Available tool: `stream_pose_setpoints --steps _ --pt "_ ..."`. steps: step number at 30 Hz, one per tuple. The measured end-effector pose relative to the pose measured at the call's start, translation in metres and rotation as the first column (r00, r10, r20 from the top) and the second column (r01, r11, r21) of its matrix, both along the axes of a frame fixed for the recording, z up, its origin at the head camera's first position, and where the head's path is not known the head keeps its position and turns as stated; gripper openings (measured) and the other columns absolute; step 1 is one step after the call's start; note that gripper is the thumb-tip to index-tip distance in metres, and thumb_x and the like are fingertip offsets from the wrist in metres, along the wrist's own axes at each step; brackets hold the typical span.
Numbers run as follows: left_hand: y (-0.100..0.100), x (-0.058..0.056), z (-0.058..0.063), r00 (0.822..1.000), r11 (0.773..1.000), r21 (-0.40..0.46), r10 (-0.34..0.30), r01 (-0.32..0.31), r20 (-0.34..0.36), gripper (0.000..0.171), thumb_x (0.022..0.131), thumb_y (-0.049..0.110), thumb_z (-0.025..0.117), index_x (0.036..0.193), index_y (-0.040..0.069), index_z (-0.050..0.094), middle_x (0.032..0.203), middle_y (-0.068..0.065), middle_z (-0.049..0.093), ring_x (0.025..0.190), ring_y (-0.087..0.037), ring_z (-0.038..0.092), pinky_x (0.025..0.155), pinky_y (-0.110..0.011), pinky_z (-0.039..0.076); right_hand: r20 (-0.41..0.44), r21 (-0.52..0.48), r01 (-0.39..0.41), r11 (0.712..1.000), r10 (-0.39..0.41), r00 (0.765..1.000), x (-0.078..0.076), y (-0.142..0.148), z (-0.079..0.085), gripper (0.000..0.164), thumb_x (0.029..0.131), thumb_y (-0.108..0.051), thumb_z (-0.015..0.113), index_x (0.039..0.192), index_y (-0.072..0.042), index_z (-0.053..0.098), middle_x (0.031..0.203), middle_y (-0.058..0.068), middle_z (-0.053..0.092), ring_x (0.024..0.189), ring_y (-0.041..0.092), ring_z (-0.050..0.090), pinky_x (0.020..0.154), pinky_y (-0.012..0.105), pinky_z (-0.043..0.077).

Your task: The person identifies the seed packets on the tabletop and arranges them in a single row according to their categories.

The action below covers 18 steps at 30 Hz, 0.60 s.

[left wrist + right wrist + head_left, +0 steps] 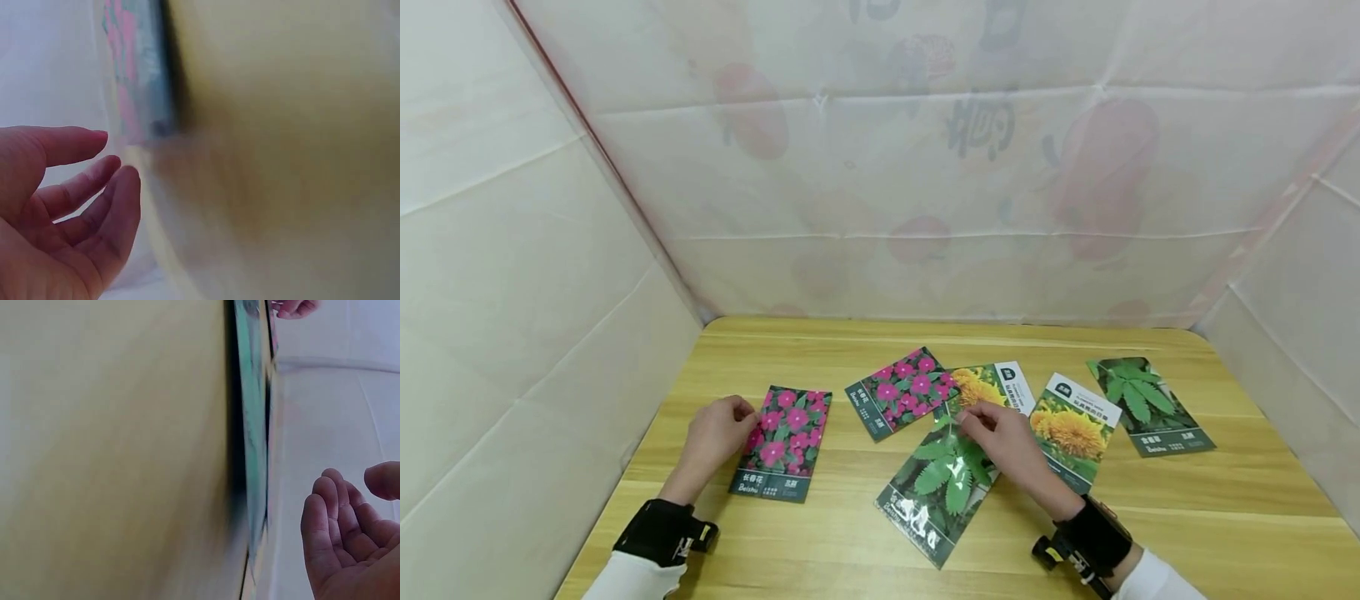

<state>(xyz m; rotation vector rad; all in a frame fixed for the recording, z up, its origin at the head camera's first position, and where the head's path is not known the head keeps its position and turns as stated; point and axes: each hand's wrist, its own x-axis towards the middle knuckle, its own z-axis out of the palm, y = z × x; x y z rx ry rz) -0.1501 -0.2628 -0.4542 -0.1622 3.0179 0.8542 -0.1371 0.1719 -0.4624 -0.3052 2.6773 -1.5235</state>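
Observation:
In the head view my left hand is at the left edge of a seed packet with pink flowers. The left wrist view shows that hand's thumb and fingers apart, with nothing between them. My right hand hovers over the top end of a green-leaf seed packet, which lies slanted at the front middle. Seen from the right wrist, its fingers are loosely bent and the thumb stands away from them, holding nothing. The leaf packet partly covers a yellow-flower packet behind it.
A second pink-flower packet overlaps the covered yellow one. Another yellow-flower packet lies right of my right hand, and a second leaf packet is farther right. Cloth walls with faded prints enclose the wooden table.

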Motion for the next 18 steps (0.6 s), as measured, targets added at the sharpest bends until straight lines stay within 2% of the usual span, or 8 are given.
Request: stream_pose_setpoints --steps 4,8,12,15,18 --pt "0.02 -0.002 0.012 0.994 0.998 -0.029 -0.06 0.058 -0.088 0.022 0.1 0.015 0.068 0.108 -0.004 0.073 0.098 -0.016 0.071 0.08 -0.026 0.065 0.069 -0.043 0.057 -0.09 0.018 0.016 1.0 -0.015 0.996 -0.003 0.007 0.0 0.036 0.108 -0.037 0.058 0.121 -0.008 0.074 0.1 0.002 0.074 0.088 0.015 0.068 0.072 0.032 0.057" --pt "0.051 -0.007 0.022 0.972 0.988 -0.013 -0.154 0.154 -0.177 0.022 0.1 0.013 0.07 0.114 -0.003 0.073 0.11 -0.019 0.07 0.093 -0.032 0.067 0.08 -0.049 0.058 -0.223 0.094 0.044 0.995 -0.022 0.975 -0.018 0.02 -0.024 0.039 0.109 -0.043 0.053 0.125 -0.012 0.073 0.103 -0.003 0.073 0.088 0.012 0.067 0.07 0.032 0.055" --pt "0.083 -0.014 0.025 0.96 0.978 0.023 -0.198 0.207 -0.199 0.022 0.099 0.016 0.071 0.115 0.001 0.074 0.114 -0.016 0.07 0.103 -0.034 0.067 0.087 -0.05 0.057 -0.288 0.154 0.112 0.982 -0.064 0.955 -0.036 0.032 -0.054 0.037 0.109 -0.049 0.049 0.127 -0.025 0.07 0.103 -0.012 0.069 0.09 0.004 0.063 0.077 0.029 0.054" --pt "0.102 -0.019 0.025 0.959 0.974 0.044 -0.211 0.223 -0.19 0.021 0.099 0.018 0.072 0.115 0.003 0.075 0.114 -0.015 0.07 0.104 -0.033 0.068 0.088 -0.049 0.058 -0.289 0.13 0.15 0.98 -0.107 0.951 -0.045 0.038 -0.066 0.034 0.108 -0.052 0.048 0.129 -0.033 0.066 0.106 -0.017 0.066 0.094 0.001 0.061 0.082 0.029 0.053" --pt "0.117 -0.024 0.023 0.961 0.971 0.06 -0.219 0.232 -0.167 0.021 0.1 0.02 0.072 0.115 0.005 0.076 0.116 -0.014 0.07 0.105 -0.032 0.068 0.087 -0.047 0.059 -0.292 0.107 0.162 0.981 -0.124 0.948 -0.05 0.044 -0.072 0.032 0.109 -0.051 0.048 0.132 -0.035 0.063 0.108 -0.018 0.064 0.096 0.001 0.059 0.084 0.031 0.051"
